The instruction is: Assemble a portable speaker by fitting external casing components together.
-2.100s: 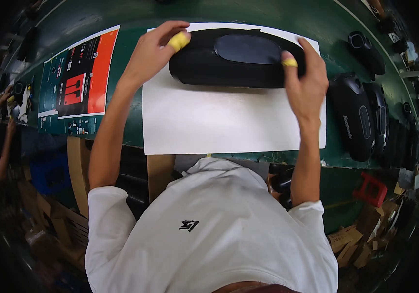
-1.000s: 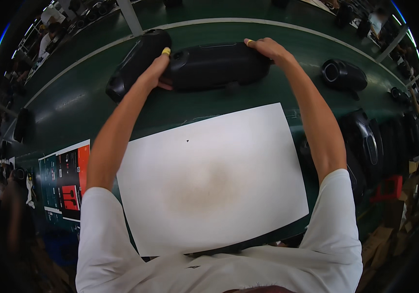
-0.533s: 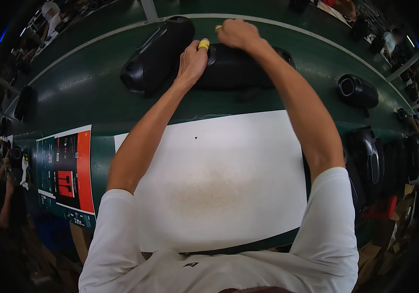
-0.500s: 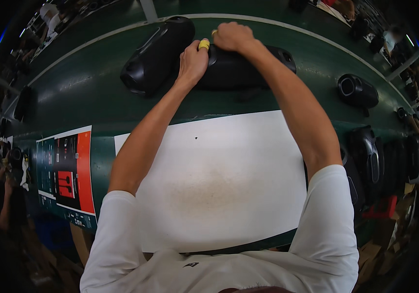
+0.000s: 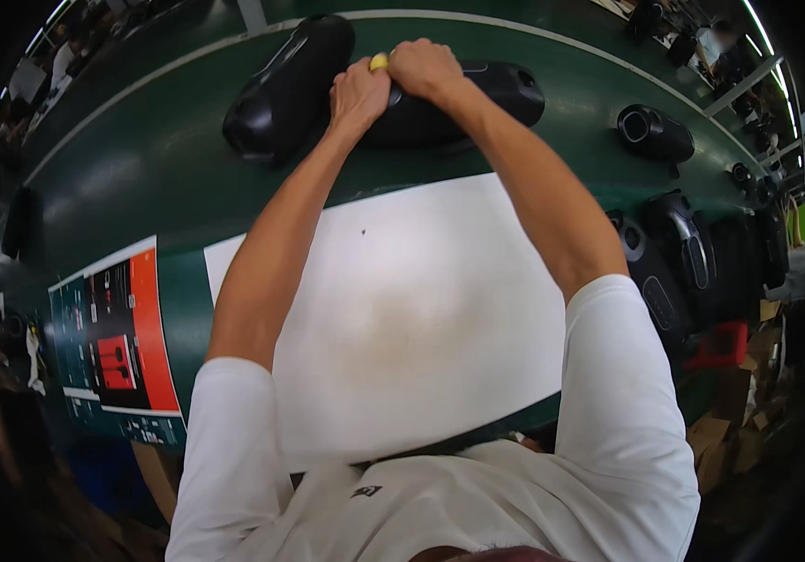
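Observation:
A long black oval speaker housing (image 5: 477, 98) lies on the far part of the green bench (image 5: 140, 187). My left hand (image 5: 357, 94), with a yellow cot on one finger, rests on its left end. Right beside it, my right hand (image 5: 426, 67) grips the top of the same housing. Both arms reach out over a large white sheet (image 5: 402, 309) with a faint brown stain in its middle. A second black housing (image 5: 285, 84) lies just left of my hands, angled away.
More black housings stand along the right side (image 5: 655, 136) (image 5: 684, 248). A printed sheet with an orange strip (image 5: 121, 337) lies at the left of the bench. Cardboard boxes (image 5: 730, 421) and a red item (image 5: 716, 347) sit below right.
I lifted the black housing off the white sheet and carried it to the far side of the bench. My hands, first at its two ends, have closed together on its left part.

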`<state>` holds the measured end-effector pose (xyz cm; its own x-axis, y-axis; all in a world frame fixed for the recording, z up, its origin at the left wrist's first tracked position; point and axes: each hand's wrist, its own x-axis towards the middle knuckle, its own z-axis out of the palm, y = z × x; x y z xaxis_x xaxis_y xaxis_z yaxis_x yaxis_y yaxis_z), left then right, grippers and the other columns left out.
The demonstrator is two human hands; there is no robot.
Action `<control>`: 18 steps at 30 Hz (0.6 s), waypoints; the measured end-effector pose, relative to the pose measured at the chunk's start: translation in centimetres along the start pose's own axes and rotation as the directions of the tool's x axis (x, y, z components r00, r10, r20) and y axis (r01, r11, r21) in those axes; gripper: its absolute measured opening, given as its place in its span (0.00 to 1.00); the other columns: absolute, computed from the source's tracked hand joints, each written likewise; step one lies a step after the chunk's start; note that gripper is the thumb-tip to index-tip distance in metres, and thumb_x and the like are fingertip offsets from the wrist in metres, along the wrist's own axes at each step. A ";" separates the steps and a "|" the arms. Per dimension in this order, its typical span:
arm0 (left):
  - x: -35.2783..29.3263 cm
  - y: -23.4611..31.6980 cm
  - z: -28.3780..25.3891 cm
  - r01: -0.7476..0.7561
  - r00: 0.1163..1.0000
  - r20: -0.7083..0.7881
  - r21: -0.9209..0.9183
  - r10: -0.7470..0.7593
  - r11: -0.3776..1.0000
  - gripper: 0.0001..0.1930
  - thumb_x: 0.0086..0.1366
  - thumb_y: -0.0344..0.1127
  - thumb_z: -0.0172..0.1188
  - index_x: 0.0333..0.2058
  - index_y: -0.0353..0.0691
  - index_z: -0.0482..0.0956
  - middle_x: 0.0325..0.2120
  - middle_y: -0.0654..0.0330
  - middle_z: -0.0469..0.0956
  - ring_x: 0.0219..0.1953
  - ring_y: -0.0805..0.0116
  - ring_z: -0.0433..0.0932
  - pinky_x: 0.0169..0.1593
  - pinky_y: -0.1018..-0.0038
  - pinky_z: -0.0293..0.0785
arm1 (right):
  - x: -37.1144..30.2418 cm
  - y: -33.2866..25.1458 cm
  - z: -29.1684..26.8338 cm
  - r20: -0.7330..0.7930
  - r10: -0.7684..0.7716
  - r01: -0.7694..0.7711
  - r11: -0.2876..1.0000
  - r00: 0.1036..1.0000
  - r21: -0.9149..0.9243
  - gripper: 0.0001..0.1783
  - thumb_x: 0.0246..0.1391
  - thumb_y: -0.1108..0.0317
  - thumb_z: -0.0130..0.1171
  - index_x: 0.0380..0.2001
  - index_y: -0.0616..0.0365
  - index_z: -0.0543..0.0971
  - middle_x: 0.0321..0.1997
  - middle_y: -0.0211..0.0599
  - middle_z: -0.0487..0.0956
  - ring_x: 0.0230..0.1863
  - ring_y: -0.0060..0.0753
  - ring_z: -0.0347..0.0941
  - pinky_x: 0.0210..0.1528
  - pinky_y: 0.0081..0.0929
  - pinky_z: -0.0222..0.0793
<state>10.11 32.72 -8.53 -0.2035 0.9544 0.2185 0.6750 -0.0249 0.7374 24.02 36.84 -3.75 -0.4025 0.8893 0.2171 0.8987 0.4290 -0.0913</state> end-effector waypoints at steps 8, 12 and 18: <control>-2.2 1.4 2.5 0.106 0.994 0.052 -0.481 -0.093 0.870 0.31 0.70 0.58 0.61 0.59 0.37 0.83 0.55 0.38 0.84 0.62 0.37 0.79 0.66 0.56 0.71 | 2.0 7.0 -0.8 0.194 0.002 -0.013 0.998 0.981 0.054 0.28 0.68 0.52 0.51 0.50 0.67 0.87 0.56 0.70 0.83 0.61 0.74 0.78 0.66 0.57 0.74; -2.1 0.1 2.1 0.114 0.987 -0.055 -0.414 -0.150 0.903 0.28 0.69 0.56 0.64 0.54 0.36 0.86 0.49 0.38 0.86 0.57 0.37 0.83 0.61 0.56 0.76 | 0.7 3.5 -0.9 0.149 0.104 -0.110 0.994 0.983 0.029 0.27 0.67 0.53 0.53 0.51 0.65 0.87 0.56 0.65 0.85 0.61 0.72 0.80 0.67 0.58 0.74; -2.2 -0.1 2.6 0.045 0.995 -0.072 -0.349 -0.075 0.936 0.24 0.72 0.52 0.61 0.51 0.37 0.87 0.46 0.38 0.87 0.53 0.35 0.84 0.58 0.53 0.78 | -1.3 3.3 0.6 -0.067 -0.057 0.049 0.991 0.996 -0.125 0.18 0.65 0.58 0.55 0.38 0.60 0.89 0.42 0.62 0.88 0.47 0.71 0.85 0.55 0.63 0.80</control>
<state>12.29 31.41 -10.72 -0.3038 0.9297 0.2083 0.3757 -0.0840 0.9229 27.42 37.18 -4.97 -0.4409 0.8506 0.2865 0.8927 0.4488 0.0413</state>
